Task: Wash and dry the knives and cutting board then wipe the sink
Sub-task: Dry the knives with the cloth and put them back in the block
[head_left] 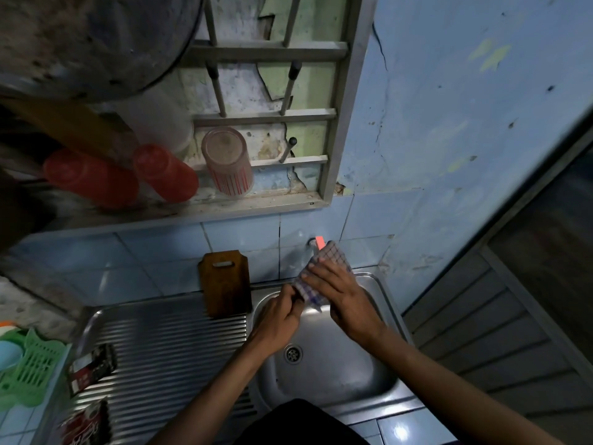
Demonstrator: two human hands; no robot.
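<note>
Over the steel sink (382, 285) both hands work a blue-and-white checked cloth (333, 255). My right hand (340, 293) wraps over the cloth from above, fingers curled round it. At the cloth's lower left end, my left hand (282, 319) pinches it. An orange-red tip (320, 241) sticks out of the top of the cloth, next to the wall tap (311, 243). What the cloth covers is hidden. A brown wooden cutting board (224, 284) leans upright against the tiled wall, at the back of the ribbed drainboard (167, 342).
The drain (293, 353) sits mid-basin. Two dark printed packets (93, 367) lie on the drainboard's left. A green plastic basket (27, 370) stands at far left. Red cups (167, 171) and a glass (227, 162) sit upturned on the barred window ledge. A door frame is at right.
</note>
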